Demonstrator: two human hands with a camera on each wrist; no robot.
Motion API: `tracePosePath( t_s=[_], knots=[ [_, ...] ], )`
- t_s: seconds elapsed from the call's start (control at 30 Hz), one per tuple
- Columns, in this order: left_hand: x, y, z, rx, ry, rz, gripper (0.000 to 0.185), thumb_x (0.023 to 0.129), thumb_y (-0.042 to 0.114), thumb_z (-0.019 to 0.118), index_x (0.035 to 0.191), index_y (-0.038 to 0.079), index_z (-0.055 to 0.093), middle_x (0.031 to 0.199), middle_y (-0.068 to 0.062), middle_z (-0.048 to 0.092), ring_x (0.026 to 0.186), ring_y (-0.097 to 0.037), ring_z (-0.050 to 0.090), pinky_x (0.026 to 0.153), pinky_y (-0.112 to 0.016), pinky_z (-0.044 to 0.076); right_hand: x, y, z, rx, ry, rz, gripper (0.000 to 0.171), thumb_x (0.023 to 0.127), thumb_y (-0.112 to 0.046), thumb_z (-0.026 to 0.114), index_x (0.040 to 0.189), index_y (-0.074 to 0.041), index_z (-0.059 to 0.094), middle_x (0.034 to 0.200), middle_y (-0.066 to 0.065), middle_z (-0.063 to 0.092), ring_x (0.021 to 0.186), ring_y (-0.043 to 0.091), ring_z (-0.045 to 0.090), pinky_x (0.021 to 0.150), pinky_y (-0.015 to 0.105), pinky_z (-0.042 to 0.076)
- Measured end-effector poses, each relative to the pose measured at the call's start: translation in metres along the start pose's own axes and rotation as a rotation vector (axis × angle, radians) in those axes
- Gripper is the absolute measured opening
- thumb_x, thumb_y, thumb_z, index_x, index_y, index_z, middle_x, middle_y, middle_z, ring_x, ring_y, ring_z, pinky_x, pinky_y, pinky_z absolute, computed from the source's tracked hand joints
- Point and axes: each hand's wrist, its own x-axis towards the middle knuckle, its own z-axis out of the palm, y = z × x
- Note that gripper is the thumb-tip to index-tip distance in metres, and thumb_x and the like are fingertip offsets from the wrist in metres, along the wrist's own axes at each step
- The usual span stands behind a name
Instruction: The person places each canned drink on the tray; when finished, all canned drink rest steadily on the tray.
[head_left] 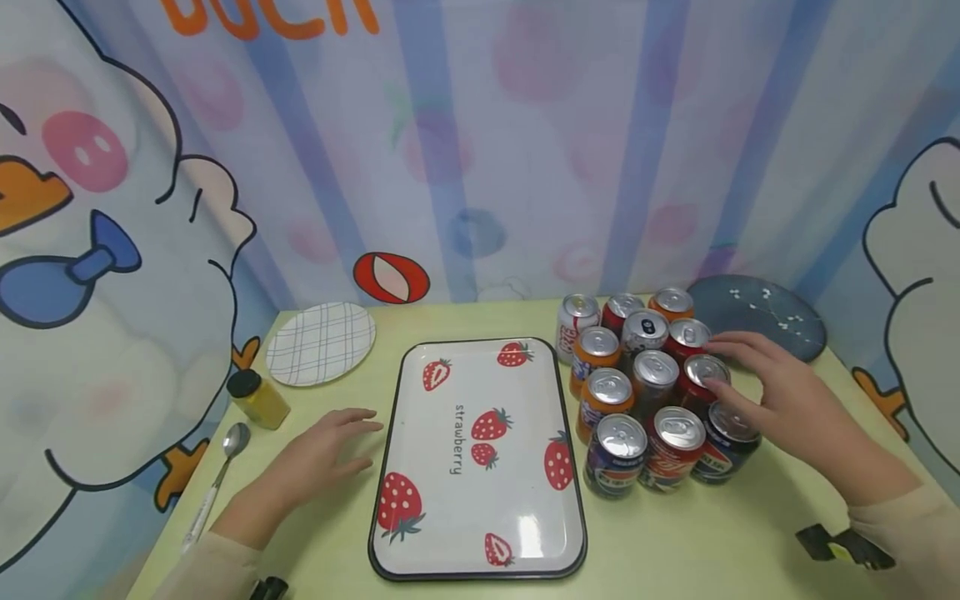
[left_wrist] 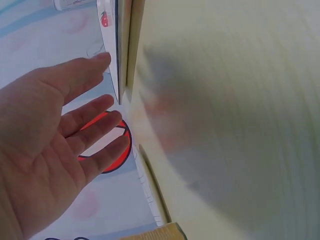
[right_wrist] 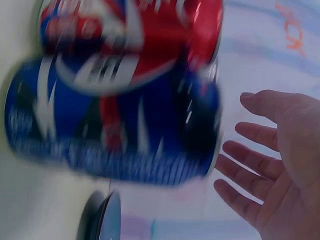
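Note:
My right hand point(head_left: 793, 407) hovers with loosely spread fingers at the right side of a cluster of several drink cans. Its thumb and fingers reach over the tops near a dark red can point(head_left: 703, 372); the right wrist view shows the hand point(right_wrist: 287, 165) holding nothing. A blue can point(right_wrist: 115, 120) fills much of that view, blurred. Beside the left edge of a white strawberry tray point(head_left: 442, 433), my left hand point(head_left: 318, 458) is held above the table with fingers relaxed. In the left wrist view that hand's palm point(left_wrist: 47, 135) is bare.
Left of the tray are a round checked plate point(head_left: 321, 343), a yellow jar with a black lid point(head_left: 261, 400) and a spoon point(head_left: 219, 483). Behind the cans lies a dark round plate point(head_left: 776, 315). A printed cloth point(head_left: 525, 167) hangs along the table's back edge.

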Motion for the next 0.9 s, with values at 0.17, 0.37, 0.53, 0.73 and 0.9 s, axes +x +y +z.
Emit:
tracePosePath(
  t_s=[0.17, 0.37, 0.53, 0.73, 0.9],
  knots=[
    [-0.004, -0.005, 0.005, -0.076, -0.063, 0.009, 0.05, 0.089, 0.029, 0.082, 0.135, 0.014, 0.068, 0.15, -0.014, 0.057, 0.138, -0.04, 0.052, 0.114, -0.059, 0.046, -0.001, -0.024, 0.005, 0.057, 0.058, -0.151, 0.049, 0.079, -0.011, 0.089, 0.124, -0.009, 0.07, 0.132, 0.006, 0.064, 0.118, 0.027, 0.063, 0.09, 0.022, 0.054],
    [-0.004, -0.008, 0.008, -0.131, -0.104, 0.032, 0.055, 0.086, 0.033, 0.084, 0.136, 0.018, 0.068, 0.151, -0.013, 0.055, 0.14, -0.04, 0.051, 0.115, -0.061, 0.044, -0.002, -0.042, 0.012, 0.15, 0.06, -0.278, 0.053, 0.074, -0.007, 0.091, 0.122, -0.015, 0.071, 0.128, -0.001, 0.065, 0.116, 0.015, 0.06, 0.099, 0.006, 0.038],
    [-0.001, -0.006, 0.008, -0.124, -0.138, 0.029, 0.057, 0.084, 0.034, 0.086, 0.136, 0.02, 0.068, 0.151, -0.012, 0.055, 0.14, -0.04, 0.05, 0.115, -0.061, 0.044, -0.003, -0.05, 0.021, 0.183, 0.009, -0.314, 0.052, 0.074, -0.013, 0.092, 0.12, -0.022, 0.07, 0.124, -0.007, 0.067, 0.114, 0.01, 0.062, 0.095, 0.016, 0.047],
    [0.001, -0.003, 0.004, -0.122, -0.163, 0.004, 0.053, 0.083, 0.039, 0.086, 0.132, 0.024, 0.071, 0.154, -0.008, 0.054, 0.141, -0.039, 0.048, 0.115, -0.061, 0.044, -0.001, -0.061, 0.029, 0.126, -0.065, -0.32, 0.053, 0.077, -0.029, 0.092, 0.124, -0.024, 0.07, 0.126, -0.01, 0.068, 0.114, 0.016, 0.065, 0.092, 0.045, 0.054],
    [0.005, -0.003, 0.004, -0.112, -0.159, 0.019, 0.053, 0.081, 0.038, 0.088, 0.129, 0.022, 0.073, 0.153, -0.005, 0.054, 0.142, -0.036, 0.048, 0.115, -0.059, 0.045, -0.002, -0.062, 0.034, 0.136, -0.113, -0.308, 0.056, 0.077, -0.037, 0.092, 0.127, -0.024, 0.069, 0.126, -0.01, 0.069, 0.117, 0.016, 0.064, 0.096, 0.049, 0.049]
  ],
)
